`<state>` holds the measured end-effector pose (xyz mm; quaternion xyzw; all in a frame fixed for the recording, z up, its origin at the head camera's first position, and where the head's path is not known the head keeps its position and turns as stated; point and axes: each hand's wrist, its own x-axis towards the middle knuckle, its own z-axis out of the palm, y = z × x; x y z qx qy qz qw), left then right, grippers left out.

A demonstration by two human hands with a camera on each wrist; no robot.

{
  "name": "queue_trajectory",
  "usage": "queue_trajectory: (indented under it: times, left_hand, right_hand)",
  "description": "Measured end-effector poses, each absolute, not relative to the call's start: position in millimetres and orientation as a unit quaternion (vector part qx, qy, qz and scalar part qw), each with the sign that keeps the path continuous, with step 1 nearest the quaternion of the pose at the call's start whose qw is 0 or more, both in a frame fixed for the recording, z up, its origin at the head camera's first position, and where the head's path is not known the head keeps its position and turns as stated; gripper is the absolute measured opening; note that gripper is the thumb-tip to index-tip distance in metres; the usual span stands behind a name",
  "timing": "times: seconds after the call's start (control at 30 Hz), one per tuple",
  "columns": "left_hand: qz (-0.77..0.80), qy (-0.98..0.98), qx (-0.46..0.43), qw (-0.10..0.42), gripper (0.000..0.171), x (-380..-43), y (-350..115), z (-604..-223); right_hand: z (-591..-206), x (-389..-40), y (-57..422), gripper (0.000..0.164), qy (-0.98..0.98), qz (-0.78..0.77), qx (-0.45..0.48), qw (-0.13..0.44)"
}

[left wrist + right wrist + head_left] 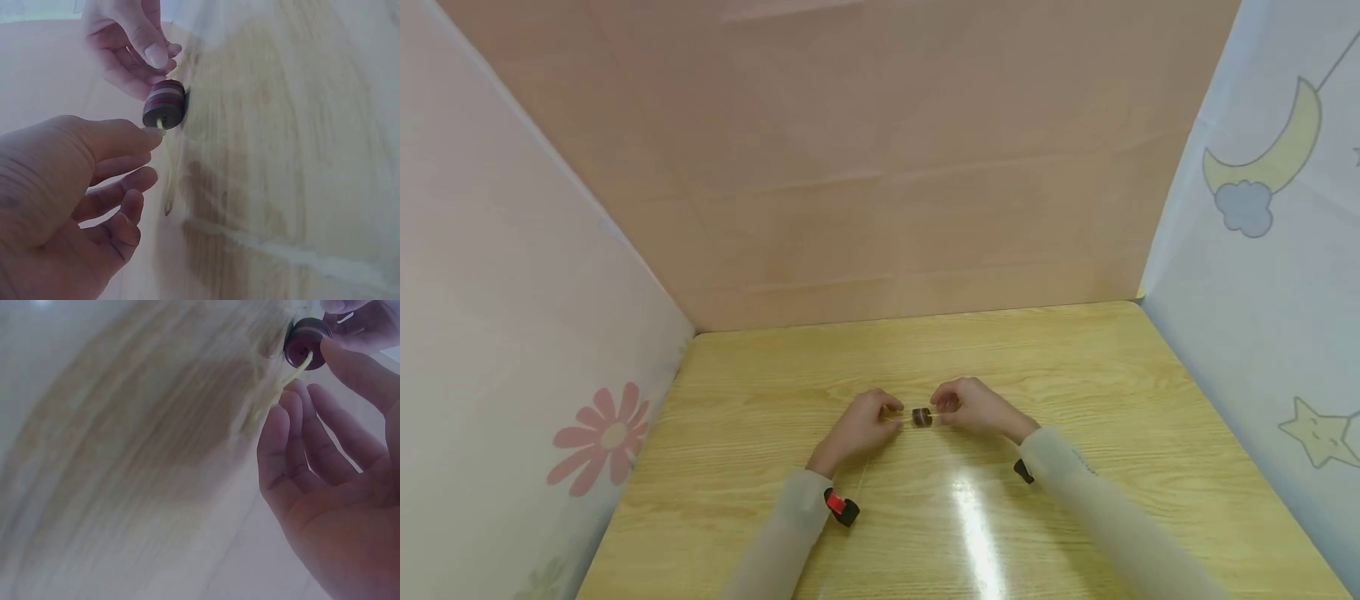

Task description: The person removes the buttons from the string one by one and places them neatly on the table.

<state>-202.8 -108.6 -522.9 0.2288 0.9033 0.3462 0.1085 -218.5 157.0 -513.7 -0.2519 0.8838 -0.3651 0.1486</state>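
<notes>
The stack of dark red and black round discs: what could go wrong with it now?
The pale yellow string might slip from the left hand or right hand, since only thin strands reach them. The discs, being round, could then roll across the yellow wood-grain table.

A peach wall [880, 167] rises behind; the wood-grained table [760, 375] gleams.

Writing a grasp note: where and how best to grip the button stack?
Probably pinch the button stack across its rounded side, from above: it is drum-shaped with that side facing up, and the string leaves both flat ends, so those suit gripping less.
</notes>
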Motion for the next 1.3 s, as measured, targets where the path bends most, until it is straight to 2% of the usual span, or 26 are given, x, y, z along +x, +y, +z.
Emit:
queue_trajectory:
  times: [0.63,1.1,1.3]
  left_hand:
    - [0.326,0.911,0.232,0.099,0.019,-207,-96,-537]
    - [0.306,0.919,0.236,0.081,0.013,-209,-91,-538]
    - [0.353,0.902,0.230,0.093,0.017,-210,-91,-540]
  right_hand:
    - [-519,-217,148,0.008,0.886,-0.369,-0.230,0.162]
    - [-522,-217,149,0.010,0.889,-0.364,-0.225,0.165]
    - [-520,-214,153,0.012,0.887,-0.373,-0.219,0.160]
